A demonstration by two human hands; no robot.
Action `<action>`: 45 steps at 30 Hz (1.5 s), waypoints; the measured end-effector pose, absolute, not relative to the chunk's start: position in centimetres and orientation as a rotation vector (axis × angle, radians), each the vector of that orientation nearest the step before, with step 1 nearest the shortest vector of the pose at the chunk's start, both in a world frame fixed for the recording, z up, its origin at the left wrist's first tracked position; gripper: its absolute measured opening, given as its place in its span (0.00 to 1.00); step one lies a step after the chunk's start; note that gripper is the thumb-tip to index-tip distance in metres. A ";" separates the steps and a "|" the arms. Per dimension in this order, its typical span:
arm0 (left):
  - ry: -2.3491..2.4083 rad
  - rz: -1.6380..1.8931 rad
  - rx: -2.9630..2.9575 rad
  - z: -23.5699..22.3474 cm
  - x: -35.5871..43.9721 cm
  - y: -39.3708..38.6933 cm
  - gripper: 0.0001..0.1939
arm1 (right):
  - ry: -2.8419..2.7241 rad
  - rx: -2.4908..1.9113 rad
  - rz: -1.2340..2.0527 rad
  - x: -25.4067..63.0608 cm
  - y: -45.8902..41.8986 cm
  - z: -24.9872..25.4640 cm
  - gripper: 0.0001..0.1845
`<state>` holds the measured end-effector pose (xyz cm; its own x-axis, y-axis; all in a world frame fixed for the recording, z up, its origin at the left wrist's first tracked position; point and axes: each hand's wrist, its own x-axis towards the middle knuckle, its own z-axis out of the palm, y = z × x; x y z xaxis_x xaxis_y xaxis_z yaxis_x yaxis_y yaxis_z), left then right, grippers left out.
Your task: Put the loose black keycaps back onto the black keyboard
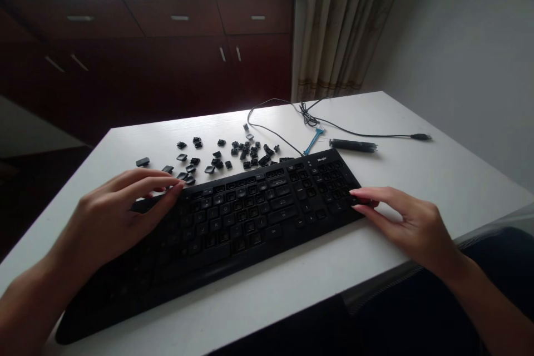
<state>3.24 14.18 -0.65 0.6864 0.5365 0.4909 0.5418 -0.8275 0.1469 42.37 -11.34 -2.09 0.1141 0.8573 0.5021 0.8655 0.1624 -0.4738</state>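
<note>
A black keyboard (pixel 275 228) lies slanted across the white table, with several of its keycaps off and bare sockets showing. My left hand (pixel 125 206) is closed at the keyboard's back edge, thumb and fingertips together beside a few loose keycaps (pixel 189 179). Whether a small piece is also between those fingertips is hidden. At the other end, my right hand (pixel 400 217) pinches the keyboard's right edge between thumb and fingers. Behind the keyboard, many more black keycaps (pixel 246 150) are scattered, some upside down.
A blue-handled brush (pixel 314 140) and a dark cylindrical brush with a wire end (pixel 354 146) lie behind the keyboard's right part. The keyboard's cable (pixel 367 132) is bundled near the table's (pixel 450 167) far edge. Cabinets (pixel 175 67) and a curtain (pixel 342 28) stand beyond.
</note>
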 end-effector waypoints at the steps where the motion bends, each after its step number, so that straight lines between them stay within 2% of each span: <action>1: -0.917 -0.830 -2.871 -0.6 3.2 14.2 0.07 | -1.699 -1.653 0.018 42.5 -11.3 -2.1 0.22; 5: -0.930 -0.819 -2.870 -0.7 3.1 14.3 0.06 | -1.718 -1.620 0.137 43.0 -11.1 -1.9 0.17; 11: -0.847 -0.850 -2.847 -1.0 3.1 14.8 0.06 | -1.731 -1.596 0.159 43.2 -11.2 -2.1 0.14; 17: -0.795 -0.864 -2.933 -0.4 3.3 14.4 0.07 | -1.740 -1.590 0.042 42.5 -10.1 -1.6 0.16; 21: -0.813 -0.868 -2.942 -0.4 3.4 14.4 0.06 | -1.870 -1.489 -0.031 41.3 -6.7 0.4 0.17; 25: -0.815 -0.864 -2.968 -0.6 3.3 14.4 0.06 | -1.936 -1.414 0.077 40.3 -0.6 2.6 0.09; 28: -0.818 -0.859 -2.977 -0.5 3.3 14.3 0.06 | -1.943 -1.499 0.200 40.3 4.3 3.1 0.11; 33: -0.803 -0.856 -2.980 -0.5 3.4 14.3 0.06 | -2.039 -1.586 0.212 41.0 8.8 1.9 0.09; 45: -0.812 -0.849 -2.991 -0.4 3.4 14.1 0.07 | -2.169 -1.699 0.029 41.6 8.5 -0.4 0.10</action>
